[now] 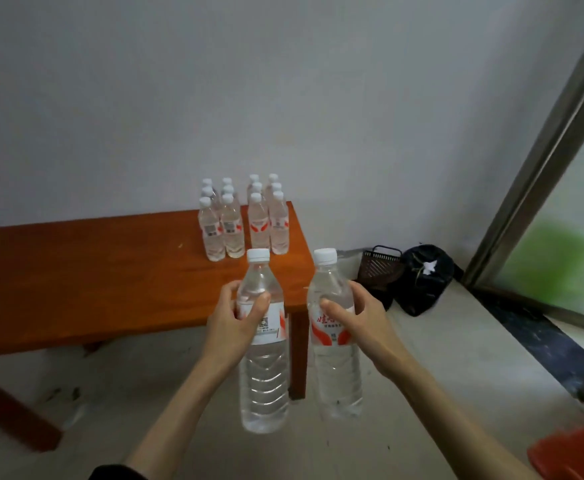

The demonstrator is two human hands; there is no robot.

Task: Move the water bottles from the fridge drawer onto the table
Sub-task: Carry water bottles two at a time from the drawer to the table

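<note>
My left hand (240,315) grips a clear water bottle (264,372) with a white cap and a red-and-white label, held upright in the air in front of the table's near right corner. My right hand (356,315) grips a second, matching water bottle (337,372) beside it, also upright. Several more bottles (243,223) stand in rows at the far right end of the brown wooden table (110,271), against the wall. The fridge drawer is out of view.
A dark mesh basket (378,268) and a black bag (422,278) lie on the floor right of the table, against the wall. A metal-framed glass door (540,161) runs along the right. Something orange (574,452) sits at the bottom right corner.
</note>
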